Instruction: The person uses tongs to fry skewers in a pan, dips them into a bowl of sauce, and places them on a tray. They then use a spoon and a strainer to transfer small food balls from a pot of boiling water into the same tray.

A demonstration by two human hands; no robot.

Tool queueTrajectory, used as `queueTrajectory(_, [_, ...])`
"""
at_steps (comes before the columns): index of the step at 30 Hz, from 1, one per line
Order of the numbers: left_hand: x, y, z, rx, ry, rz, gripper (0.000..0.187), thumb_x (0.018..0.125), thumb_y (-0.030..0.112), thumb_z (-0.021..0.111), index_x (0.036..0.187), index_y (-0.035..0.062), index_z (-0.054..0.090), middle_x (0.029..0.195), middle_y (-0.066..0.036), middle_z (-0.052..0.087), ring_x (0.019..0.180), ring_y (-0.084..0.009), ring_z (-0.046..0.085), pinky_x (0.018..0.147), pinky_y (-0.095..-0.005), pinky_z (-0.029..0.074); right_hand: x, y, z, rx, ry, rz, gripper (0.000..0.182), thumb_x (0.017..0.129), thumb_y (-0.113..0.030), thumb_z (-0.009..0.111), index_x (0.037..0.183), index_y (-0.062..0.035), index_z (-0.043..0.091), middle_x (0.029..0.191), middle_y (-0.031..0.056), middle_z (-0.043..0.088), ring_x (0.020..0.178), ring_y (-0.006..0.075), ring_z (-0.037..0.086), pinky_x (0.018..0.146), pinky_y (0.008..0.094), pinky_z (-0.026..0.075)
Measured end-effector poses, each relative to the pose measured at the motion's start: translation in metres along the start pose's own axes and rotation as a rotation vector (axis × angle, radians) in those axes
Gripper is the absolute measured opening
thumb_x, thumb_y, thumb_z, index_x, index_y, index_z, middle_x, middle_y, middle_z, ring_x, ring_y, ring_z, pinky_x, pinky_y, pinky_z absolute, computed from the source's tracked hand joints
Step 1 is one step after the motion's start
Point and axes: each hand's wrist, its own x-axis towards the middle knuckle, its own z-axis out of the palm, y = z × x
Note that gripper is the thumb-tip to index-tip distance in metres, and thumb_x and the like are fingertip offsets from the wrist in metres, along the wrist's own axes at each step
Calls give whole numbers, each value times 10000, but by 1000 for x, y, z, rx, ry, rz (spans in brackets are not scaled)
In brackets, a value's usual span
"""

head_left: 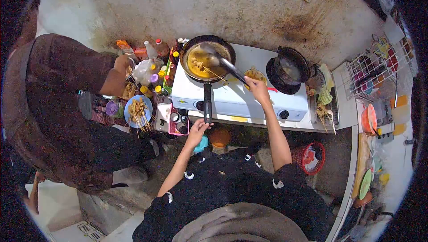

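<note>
My right hand (257, 89) is wrapped round the handle of a black ladle or spatula (232, 69), whose head is smeared by motion over the frying pan (185, 54). Yellow-brown sauce and several skewers (200, 67) lie in the pan, their sticks pointing toward the lower right. At the near end of the pan's black handle, my left hand (199, 133) is closed on it with thumb and fingers. The pan stands on the left side of a white two-burner stove (249, 104). A bowl (255, 73) of yellowish food sits just behind my right hand.
A dark wok (290, 66) rests on the right burner. On the left, a person in brown (67, 99) reaches over bottles and a blue plate of skewers (138, 111). A tray with skewers (327, 108), a white wire rack (372, 70) and a red basket (313, 157) are to the right.
</note>
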Motion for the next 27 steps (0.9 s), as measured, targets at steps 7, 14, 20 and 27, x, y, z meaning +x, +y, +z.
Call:
queueTrajectory(7, [1, 1, -1, 16, 4, -26, 226, 838, 123, 468, 1011, -18, 432, 918, -117, 579, 830, -146, 525, 784, -271, 395, -1, -9, -9, -24, -106, 71, 463, 755, -524, 461, 932, -127, 620, 786, 155, 606, 760, 284, 583, 695, 345, 420])
queueTrajectory(14, [1, 1, -3, 20, 0, -37, 221, 833, 124, 478, 1000, -14, 433, 921, -114, 578, 837, -147, 521, 787, -268, 388, 2, 2, -1, 29, 69, -109, 446, 778, -469, 485, 905, -64, 622, 663, 102, 586, 643, 164, 557, 628, 274, 406])
queueTrajectory(20, [2, -3, -4, 17, -2, -23, 219, 832, 115, 475, 1004, -14, 433, 929, -115, 573, 842, -147, 523, 789, -271, 391, 1, -4, -7, -11, 35, -1, 472, 766, -507, 460, 952, -101, 611, 773, 156, 605, 756, 284, 580, 698, 331, 418])
queueTrajectory(27, [-3, 15, -1, 136, -18, -57, 226, 834, 110, 469, 1015, -20, 430, 927, -123, 572, 858, -156, 531, 789, -276, 402, 1, -3, -7, 35, -28, 2, 485, 762, -510, 463, 935, -83, 613, 728, 138, 604, 713, 265, 580, 682, 332, 418])
